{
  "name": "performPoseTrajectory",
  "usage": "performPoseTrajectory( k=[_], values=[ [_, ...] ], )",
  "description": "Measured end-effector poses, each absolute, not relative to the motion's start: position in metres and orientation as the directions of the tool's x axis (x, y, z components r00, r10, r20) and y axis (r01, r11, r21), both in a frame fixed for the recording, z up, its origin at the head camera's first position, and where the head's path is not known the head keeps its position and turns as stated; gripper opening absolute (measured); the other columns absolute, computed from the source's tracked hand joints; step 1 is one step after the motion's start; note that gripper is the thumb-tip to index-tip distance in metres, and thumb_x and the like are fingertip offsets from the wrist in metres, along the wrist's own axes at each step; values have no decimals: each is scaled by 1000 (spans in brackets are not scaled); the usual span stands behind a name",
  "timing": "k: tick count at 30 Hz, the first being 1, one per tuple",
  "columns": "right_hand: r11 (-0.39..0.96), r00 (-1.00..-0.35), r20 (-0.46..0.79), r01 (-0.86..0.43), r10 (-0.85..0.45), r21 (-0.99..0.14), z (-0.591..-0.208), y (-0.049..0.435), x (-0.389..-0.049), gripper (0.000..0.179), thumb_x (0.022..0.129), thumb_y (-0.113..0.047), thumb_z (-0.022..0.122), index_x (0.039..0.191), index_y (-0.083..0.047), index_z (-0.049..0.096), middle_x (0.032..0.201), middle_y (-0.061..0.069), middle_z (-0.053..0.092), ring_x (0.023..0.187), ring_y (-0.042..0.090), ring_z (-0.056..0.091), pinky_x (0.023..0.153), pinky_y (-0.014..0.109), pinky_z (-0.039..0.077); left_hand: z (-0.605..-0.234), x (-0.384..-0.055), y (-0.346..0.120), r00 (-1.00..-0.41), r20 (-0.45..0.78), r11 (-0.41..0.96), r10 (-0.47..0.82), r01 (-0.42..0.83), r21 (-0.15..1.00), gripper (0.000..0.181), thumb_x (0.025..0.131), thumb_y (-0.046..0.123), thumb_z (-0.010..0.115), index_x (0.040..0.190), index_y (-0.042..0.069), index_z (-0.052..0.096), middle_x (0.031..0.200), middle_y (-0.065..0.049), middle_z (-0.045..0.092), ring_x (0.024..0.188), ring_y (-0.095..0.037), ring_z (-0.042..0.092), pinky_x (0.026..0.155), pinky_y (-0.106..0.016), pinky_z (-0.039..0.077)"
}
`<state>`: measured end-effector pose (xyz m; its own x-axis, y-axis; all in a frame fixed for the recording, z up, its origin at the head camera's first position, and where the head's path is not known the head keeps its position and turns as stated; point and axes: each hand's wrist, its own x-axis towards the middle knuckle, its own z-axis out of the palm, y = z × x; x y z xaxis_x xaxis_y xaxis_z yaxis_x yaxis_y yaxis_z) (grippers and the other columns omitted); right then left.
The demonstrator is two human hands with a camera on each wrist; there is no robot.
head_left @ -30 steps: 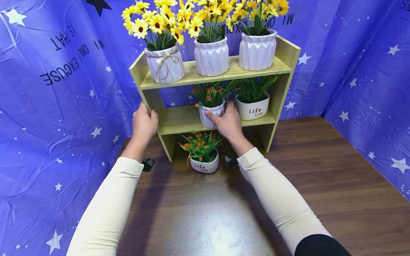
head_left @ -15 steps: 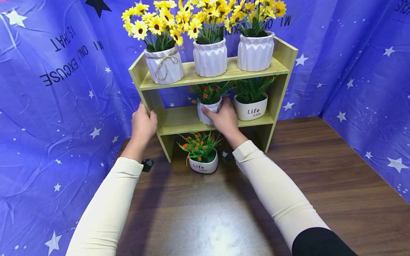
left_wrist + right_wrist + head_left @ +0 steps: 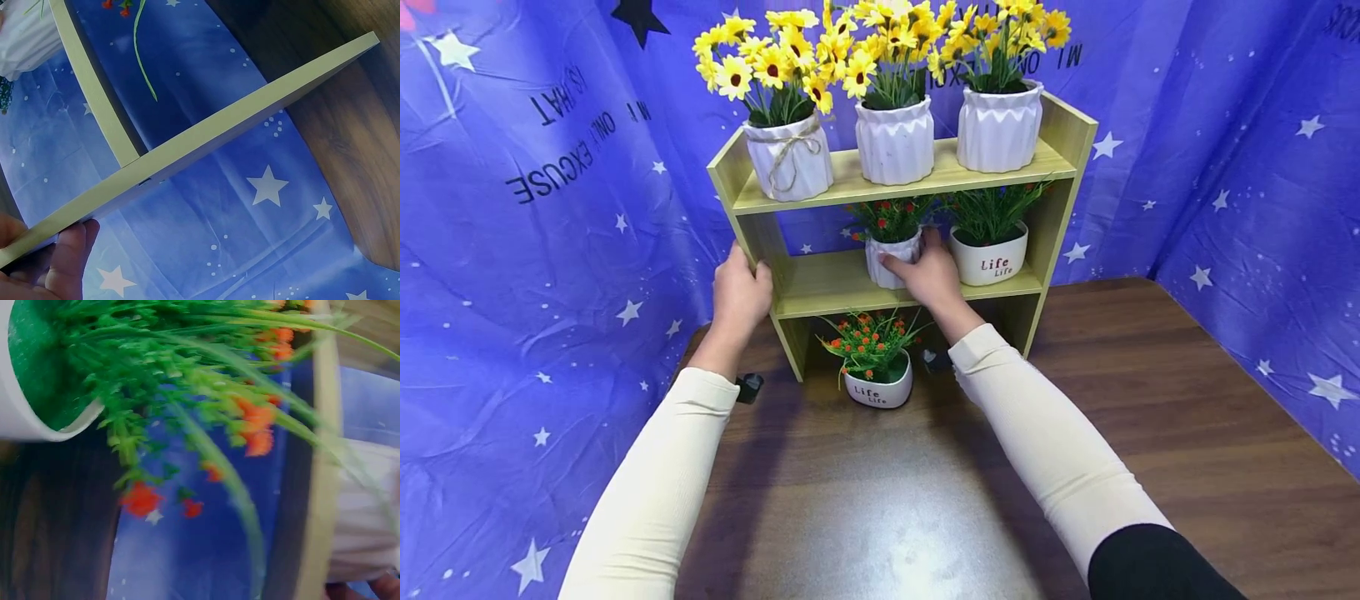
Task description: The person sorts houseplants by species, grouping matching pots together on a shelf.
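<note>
My left hand (image 3: 741, 292) grips the left side panel of a light wooden shelf (image 3: 827, 285). In the left wrist view that hand (image 3: 62, 259) has the panel between thumb and fingers. My right hand (image 3: 934, 275) holds a small white fluted flowerpot (image 3: 891, 260) with red flowers by its side, on the middle board. To its right stands a white oval flowerpot (image 3: 992, 257) marked "Life". Another "Life" flowerpot (image 3: 878, 390) with orange-red flowers is on the table under the shelf; its blurred flowers (image 3: 253, 425) fill much of the right wrist view.
Three white fluted pots with yellow flowers line the top board: a left pot (image 3: 790, 162) tied with twine, a middle pot (image 3: 895, 143) and a right pot (image 3: 1000, 129). Blue star-printed cloth (image 3: 587, 275) hangs behind and beside the brown wooden table (image 3: 850, 483).
My right hand has pushed the fluted flowerpot a little further back on the middle board. The left hand keeps its grip on the side panel.
</note>
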<state>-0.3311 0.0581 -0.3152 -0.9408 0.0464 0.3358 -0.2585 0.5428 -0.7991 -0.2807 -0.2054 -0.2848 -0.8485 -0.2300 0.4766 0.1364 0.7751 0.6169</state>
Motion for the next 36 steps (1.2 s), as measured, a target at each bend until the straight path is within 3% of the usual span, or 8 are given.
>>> performPoseTrajectory(
  k=[3, 7, 14, 24, 28, 36],
  values=[
    [469, -946, 323, -277, 19, -839, -316, 66, -325, 75, 86, -34, 74, 144, 0, 41, 136, 21, 54, 125, 33, 52, 103, 42, 41, -286, -282, -204, -853, 471, 775, -224, 137, 617, 30, 97, 12, 49, 123, -2, 53, 118, -30, 63, 112, -50, 58, 91, -59, 44],
    [409, -941, 338, -298, 27, -862, -315, 77, -309, 72, 89, -35, 71, 144, 1, 41, 142, 20, 50, 131, 32, 47, 107, 41, 37, -284, -281, -204, -840, 491, 776, -229, 146, 613, 28, 96, 10, 49, 121, -2, 53, 116, -31, 64, 111, -50, 58, 91, -59, 44],
    [330, -897, 422, -362, 131, -872, -328, 97, -269, 58, 90, -29, 70, 136, 0, 50, 136, 18, 55, 125, 32, 53, 100, 46, 45, -284, -282, -204, -847, 484, 774, -219, 151, 615, 30, 97, 11, 48, 124, -2, 52, 118, -30, 63, 112, -50, 57, 91, -60, 43],
    [292, -876, 429, -360, 222, -886, -390, 101, -233, 43, 89, -22, 73, 124, 0, 60, 121, 17, 62, 112, 28, 60, 90, 46, 51, -285, -282, -207, -850, 475, 772, -228, 140, 620, 30, 97, 12, 49, 124, -1, 52, 119, -29, 63, 113, -49, 58, 92, -59, 43],
    [297, -913, 360, -296, 191, -908, -417, 94, -229, 44, 88, -23, 74, 124, -1, 60, 122, 16, 62, 113, 30, 59, 91, 47, 50, -285, -282, -207, -852, 468, 769, -234, 133, 626, 30, 98, 13, 49, 124, 0, 52, 119, -29, 63, 113, -49, 57, 93, -58, 43],
    [341, -978, 209, -190, 18, -920, -453, 68, -225, 64, 85, -25, 78, 135, 4, 50, 136, 22, 54, 125, 39, 52, 97, 51, 47, -285, -281, -207, -852, 471, 771, -229, 137, 622, 29, 97, 11, 48, 123, -2, 52, 118, -29, 63, 113, -49, 58, 93, -58, 43]
  ],
)
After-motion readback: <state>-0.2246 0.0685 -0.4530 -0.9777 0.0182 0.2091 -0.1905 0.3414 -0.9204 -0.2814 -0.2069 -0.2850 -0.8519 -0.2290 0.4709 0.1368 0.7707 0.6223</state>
